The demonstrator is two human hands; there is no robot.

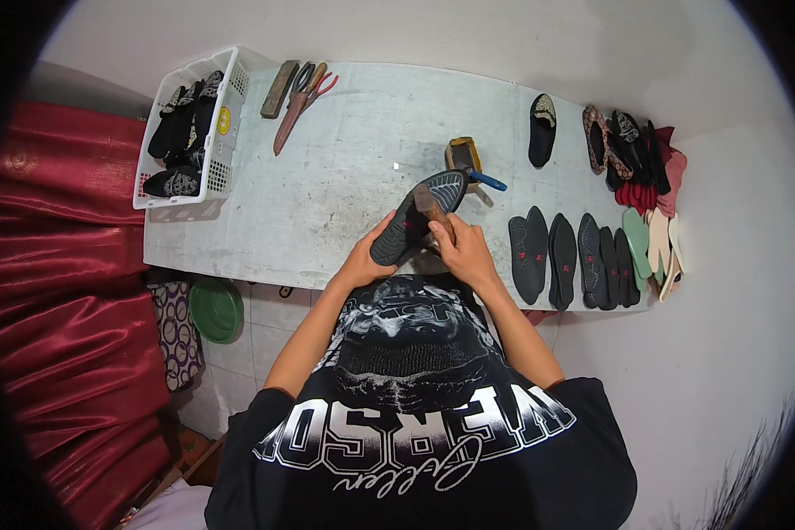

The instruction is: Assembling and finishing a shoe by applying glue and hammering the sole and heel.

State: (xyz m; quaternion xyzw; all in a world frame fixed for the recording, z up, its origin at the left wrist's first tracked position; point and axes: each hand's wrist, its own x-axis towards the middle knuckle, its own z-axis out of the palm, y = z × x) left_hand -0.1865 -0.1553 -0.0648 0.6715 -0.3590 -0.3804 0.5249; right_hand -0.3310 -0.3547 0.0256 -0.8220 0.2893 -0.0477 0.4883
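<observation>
Over the table's near edge, a black shoe [404, 223] is tilted with its ridged sole facing up. My left hand [365, 263] is closed around its lower left side. My right hand [466, 254] grips the wooden handle of a hammer [435, 208]. The hammer's head lies over the front half of the sole; whether it touches cannot be told. Just beyond the shoe stands a small yellowish, dark-stained container [463, 152], with a blue-handled brush [488, 181] at its near side.
A white plastic basket [218, 155] of black shoes stands far left. Near it lie a knife [286, 130], red-handled pliers [321, 91] and a grey block [279, 89]. Several black soles [563, 261] line the right side, below a single shoe [542, 132] and a pile of shoes [627, 146].
</observation>
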